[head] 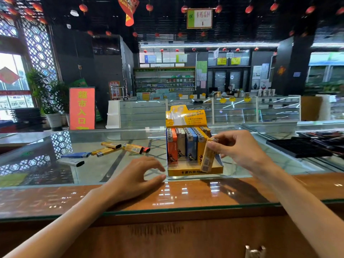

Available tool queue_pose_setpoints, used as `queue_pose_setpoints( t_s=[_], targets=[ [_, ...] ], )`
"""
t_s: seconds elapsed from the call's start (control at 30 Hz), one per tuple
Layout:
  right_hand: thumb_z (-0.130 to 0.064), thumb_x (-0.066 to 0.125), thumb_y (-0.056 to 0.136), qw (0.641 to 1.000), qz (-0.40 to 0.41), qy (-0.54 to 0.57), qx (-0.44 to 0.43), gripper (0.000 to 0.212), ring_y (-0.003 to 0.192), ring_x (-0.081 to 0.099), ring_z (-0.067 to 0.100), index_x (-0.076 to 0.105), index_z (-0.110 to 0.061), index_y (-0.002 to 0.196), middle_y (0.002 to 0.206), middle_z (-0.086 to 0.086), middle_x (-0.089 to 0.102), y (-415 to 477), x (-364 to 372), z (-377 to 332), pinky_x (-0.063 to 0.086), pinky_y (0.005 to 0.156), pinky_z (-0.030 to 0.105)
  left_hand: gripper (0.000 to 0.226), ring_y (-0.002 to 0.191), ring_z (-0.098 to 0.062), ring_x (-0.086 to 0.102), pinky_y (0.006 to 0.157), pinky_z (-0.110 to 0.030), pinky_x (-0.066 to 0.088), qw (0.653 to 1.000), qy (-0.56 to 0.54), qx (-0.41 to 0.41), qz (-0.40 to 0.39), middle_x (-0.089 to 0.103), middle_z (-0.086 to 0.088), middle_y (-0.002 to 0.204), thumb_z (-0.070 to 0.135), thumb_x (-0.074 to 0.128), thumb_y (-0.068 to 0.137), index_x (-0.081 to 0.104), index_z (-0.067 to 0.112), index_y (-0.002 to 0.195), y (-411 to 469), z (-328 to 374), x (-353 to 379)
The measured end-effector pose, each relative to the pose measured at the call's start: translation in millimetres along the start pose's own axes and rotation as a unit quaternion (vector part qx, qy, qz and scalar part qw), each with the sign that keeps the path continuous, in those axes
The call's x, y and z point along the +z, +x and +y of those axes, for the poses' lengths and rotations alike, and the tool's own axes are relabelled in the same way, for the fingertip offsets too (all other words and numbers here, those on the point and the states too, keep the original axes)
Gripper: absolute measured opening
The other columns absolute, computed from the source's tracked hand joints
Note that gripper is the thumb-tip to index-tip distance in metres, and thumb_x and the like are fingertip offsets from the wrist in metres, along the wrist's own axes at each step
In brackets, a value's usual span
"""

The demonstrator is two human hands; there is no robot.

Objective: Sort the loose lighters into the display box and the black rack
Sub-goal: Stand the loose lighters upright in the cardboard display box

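Step in hand: seating one yellow lighter in the box.
Right hand (pixel 240 149): thumb and fingertips pinch the held lighter (pixel 207 158) at its metal head.
Held lighter: yellow, barcode label facing the camera, slightly tilted, base low at the box's front right corner, just beside the yellow column.
Left hand (pixel 137 175): lies on the counter (pixel 186 192) just left of the box, fingers loosely spread, holding nothing.
Box (pixel 193 172): yellow card, upright lighters in columns of orange, white, blue and yellow, heads up; the front row looks part empty.
Loose lighters (pixel 111 148): lying flat on the glass, left of the box; several yellow, one blue, one grey, a red one partly hidden.
Rack (pixel 297 149): black, on the glass at the right, well apart from the box.
Handling advice: straighten the lighter to vertical, head up; line it with the yellow column; lower the base into a free front slot without nudging its neighbours. The left hand is near enough to steady the box wall should it slide.
Progress, judged: box mostly filled; several lighters left to sort.
Writing, floor sign (pixel 82 108): yellow on red, 超市入口.
Writing, hanging sign (pixel 199 18): seems to read 非药品区, with an arrow.
Writing, box: Chinese print on header card and front lip; too blurred to read surely.
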State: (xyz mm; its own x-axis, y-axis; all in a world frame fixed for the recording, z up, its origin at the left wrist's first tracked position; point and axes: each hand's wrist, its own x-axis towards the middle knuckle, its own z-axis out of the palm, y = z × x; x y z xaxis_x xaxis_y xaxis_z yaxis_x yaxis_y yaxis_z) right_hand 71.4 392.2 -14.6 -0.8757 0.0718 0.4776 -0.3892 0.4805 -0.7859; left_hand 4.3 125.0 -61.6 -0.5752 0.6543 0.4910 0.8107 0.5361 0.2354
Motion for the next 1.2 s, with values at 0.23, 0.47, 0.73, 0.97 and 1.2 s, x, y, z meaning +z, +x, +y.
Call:
queue_pose_setpoints(
  t_s=[0.23, 0.47, 0.73, 0.97, 1.2],
  targets=[
    [-0.017, 0.076, 0.071, 0.999, -0.041, -0.018, -0.014, 0.022, 0.073, 0.064, -0.002, 0.07, -0.024, 0.091, 0.079, -0.009, 0.07, 4, 2, 9, 0.048, 0.062, 0.011, 0.028, 0.104, 0.003, 0.053, 0.094, -0.023, 0.045, 1.0, 0.013, -0.001, -0.027, 0.063, 0.01, 0.111, 0.04, 0.055, 0.089, 0.066, 0.022, 0.109, 2, 5, -1],
    [-0.015, 0.07, 0.08, 0.996, -0.083, 0.025, 0.003, 0.017, 0.07, 0.064, 0.007, 0.064, -0.016, 0.096, 0.086, 0.001, 0.072, -3, 5, 18, 0.046, 0.055, 0.021, 0.025, 0.104, 0.003, 0.053, 0.094, -0.021, 0.045, 0.999, 0.012, -0.008, -0.031, 0.062, 0.011, 0.111, 0.038, 0.056, 0.09, 0.065, 0.024, 0.108, 3, 5, -1],
    [-0.02, 0.075, 0.073, 0.99, -0.113, 0.082, 0.021, 0.038, 0.069, 0.066, 0.008, 0.062, -0.018, 0.108, 0.087, 0.001, 0.073, -2, 12, 16, 0.047, 0.054, 0.015, 0.025, 0.106, 0.004, 0.051, 0.095, -0.022, 0.044, 0.999, 0.011, -0.019, -0.04, 0.061, 0.013, 0.112, 0.039, 0.055, 0.09, 0.064, 0.026, 0.109, 2, 5, -1],
    [-0.035, 0.072, 0.058, 0.997, -0.032, 0.074, -0.017, 0.03, 0.071, 0.069, 0.01, 0.07, -0.02, 0.083, 0.077, 0.002, 0.071, 0, 10, 20, 0.053, 0.063, 0.015, 0.024, 0.107, 0.004, 0.051, 0.096, -0.024, 0.044, 0.998, 0.011, -0.026, -0.048, 0.06, 0.013, 0.113, 0.04, 0.054, 0.09, 0.062, 0.027, 0.109, 3, 4, -1],
    [-0.025, 0.064, 0.075, 0.994, -0.071, 0.074, -0.025, 0.039, 0.065, 0.061, 0.004, 0.066, -0.016, 0.113, 0.082, 0.005, 0.072, 4, -13, 28, 0.047, 0.059, 0.014, 0.024, 0.107, 0.003, 0.051, 0.096, -0.025, 0.044, 0.998, 0.007, -0.03, -0.054, 0.06, 0.014, 0.112, 0.039, 0.054, 0.09, 0.063, 0.027, 0.109, 2, 5, -1]
  ],
)
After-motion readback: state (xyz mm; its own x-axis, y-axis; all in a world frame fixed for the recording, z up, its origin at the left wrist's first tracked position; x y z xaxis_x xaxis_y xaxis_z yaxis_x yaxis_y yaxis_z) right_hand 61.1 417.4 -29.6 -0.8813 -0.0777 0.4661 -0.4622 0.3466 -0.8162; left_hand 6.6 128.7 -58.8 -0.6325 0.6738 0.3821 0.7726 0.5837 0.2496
